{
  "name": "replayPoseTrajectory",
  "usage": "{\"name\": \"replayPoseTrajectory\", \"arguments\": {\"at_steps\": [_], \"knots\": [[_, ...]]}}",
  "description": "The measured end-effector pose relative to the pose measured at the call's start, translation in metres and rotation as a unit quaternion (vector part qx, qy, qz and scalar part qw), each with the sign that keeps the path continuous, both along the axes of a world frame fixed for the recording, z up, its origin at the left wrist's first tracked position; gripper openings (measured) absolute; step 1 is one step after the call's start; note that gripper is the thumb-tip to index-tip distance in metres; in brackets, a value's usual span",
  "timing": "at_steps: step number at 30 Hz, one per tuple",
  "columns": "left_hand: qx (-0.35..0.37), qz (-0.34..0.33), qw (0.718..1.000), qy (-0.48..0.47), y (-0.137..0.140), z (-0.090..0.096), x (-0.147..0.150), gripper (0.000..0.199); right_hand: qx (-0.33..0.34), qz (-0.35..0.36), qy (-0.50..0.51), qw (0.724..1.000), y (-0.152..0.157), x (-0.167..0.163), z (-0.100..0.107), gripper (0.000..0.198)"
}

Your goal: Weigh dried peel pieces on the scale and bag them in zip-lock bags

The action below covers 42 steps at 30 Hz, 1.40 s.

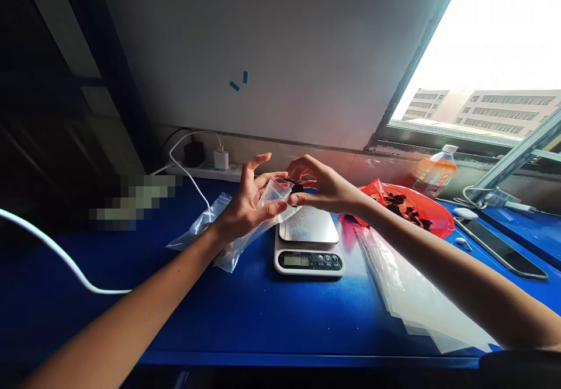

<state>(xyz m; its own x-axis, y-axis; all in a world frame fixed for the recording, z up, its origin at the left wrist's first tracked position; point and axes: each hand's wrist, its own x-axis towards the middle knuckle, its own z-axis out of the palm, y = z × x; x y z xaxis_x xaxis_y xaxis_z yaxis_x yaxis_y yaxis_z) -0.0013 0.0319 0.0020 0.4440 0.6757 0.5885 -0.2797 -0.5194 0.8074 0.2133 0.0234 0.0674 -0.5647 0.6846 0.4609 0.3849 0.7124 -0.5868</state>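
Above the far part of a white scale (310, 238) on the blue table (263, 319), a clear zip bag (276, 192) is held by the left hand (250, 205), its thumb and fingers closed on the plastic near the red-lined mouth. Beside that mouth, a small dark piece (297, 188) is pinched between the thumb and fingers of the right hand (322, 186); whether the plastic is also gripped there cannot be told. The two hands are brought close together, with the bag's mouth between them. Digits are shown on the scale's display (297, 260).

To the left, another clear bag (202, 221) is laid on the table. On the right, more dark pieces (397, 205) are held in an open red bag (443, 218), behind which an orange-labelled bottle (435, 173) is placed. Flat clear bags (405, 289) are stacked partly beneath the right forearm, and a phone (504, 249) is set farther right.
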Motion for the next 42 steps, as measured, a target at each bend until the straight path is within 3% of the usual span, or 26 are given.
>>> {"name": "replayPoseTrajectory", "arguments": {"at_steps": [3,7,13,18,21,24,29,37,42], "knots": [[-0.014,0.006,1.0,-0.004,0.0,-0.001,-0.001,0.083,-0.037,-0.01,0.044,0.998,-0.004,0.0,0.0,0.061],[-0.043,0.005,0.999,-0.019,-0.003,0.003,-0.002,0.08,-0.03,-0.035,0.066,0.997,-0.016,0.004,0.0,0.047],[-0.157,-0.042,0.979,-0.121,-0.016,0.027,-0.004,0.068,-0.026,0.0,0.037,0.999,-0.034,0.011,-0.012,0.049],[-0.175,-0.079,0.975,-0.116,-0.025,0.039,-0.002,0.062,-0.028,-0.001,0.066,0.997,-0.038,0.0,-0.011,0.025],[-0.177,-0.04,0.979,-0.09,-0.02,0.039,-0.003,0.055,-0.03,-0.028,0.112,0.993,-0.032,-0.004,-0.006,0.028],[-0.146,0.047,0.987,-0.043,-0.013,0.04,-0.009,0.059,-0.042,-0.073,0.175,0.981,-0.024,-0.002,-0.005,0.026],[-0.052,0.219,0.974,0.015,-0.009,0.042,-0.015,0.021,-0.056,-0.126,0.191,0.972,-0.022,0.002,-0.006,0.021],[-0.059,0.234,0.97,0.019,-0.01,0.038,-0.008,0.013,-0.034,-0.153,0.181,0.971,-0.022,0.007,-0.005,0.019],[-0.011,0.261,0.964,0.052,-0.014,0.04,-0.006,0.018,0.085,-0.168,0.05,0.981,-0.024,0.001,0.014,0.027]]}}
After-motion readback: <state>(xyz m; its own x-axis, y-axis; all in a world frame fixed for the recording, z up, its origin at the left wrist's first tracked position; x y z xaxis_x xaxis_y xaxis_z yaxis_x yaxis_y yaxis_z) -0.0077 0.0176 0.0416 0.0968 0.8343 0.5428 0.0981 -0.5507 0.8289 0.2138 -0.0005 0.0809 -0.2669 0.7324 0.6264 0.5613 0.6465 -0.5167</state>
